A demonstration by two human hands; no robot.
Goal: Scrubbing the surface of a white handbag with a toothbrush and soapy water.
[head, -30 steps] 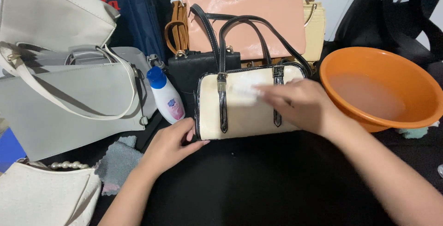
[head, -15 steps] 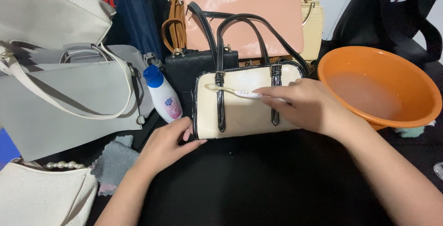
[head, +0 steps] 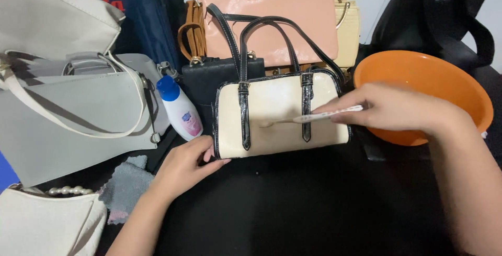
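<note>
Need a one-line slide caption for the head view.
Right hand holds a toothbrush against a cream handbag steadied by the left hand, orange basin alongside.

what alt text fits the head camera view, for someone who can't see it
A right hand holds a toothbrush against a cream handbag with black trim while the left hand steadies its lower corner. An orange basin, a white bottle and other bags surround it.

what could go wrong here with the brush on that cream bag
The left hand steadies only the lower corner of the cream handbag, so a hard stroke from the toothbrush in the right hand might tip it back. The right forearm lies close to the orange basin and could knock it.
</note>
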